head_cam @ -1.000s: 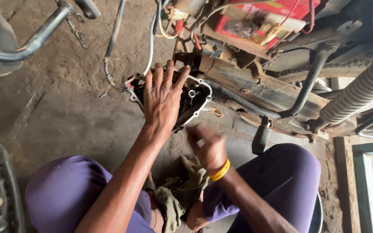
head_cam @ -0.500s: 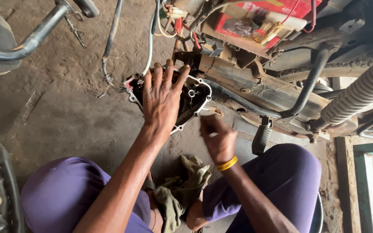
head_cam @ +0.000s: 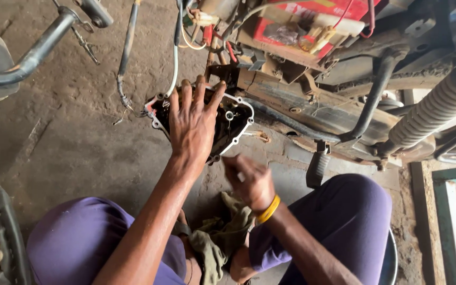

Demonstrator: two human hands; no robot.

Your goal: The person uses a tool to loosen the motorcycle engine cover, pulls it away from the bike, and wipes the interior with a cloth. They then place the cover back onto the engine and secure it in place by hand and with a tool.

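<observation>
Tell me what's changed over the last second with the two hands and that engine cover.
The right hand, with the yellow wristband, rose from above the rag toward the engine cover, then dropped back slightly; it is closed, and whether it holds anything small cannot be made out. The left hand stayed spread flat on the engine cover, which has not moved. The rag still lies in the lap.
</observation>
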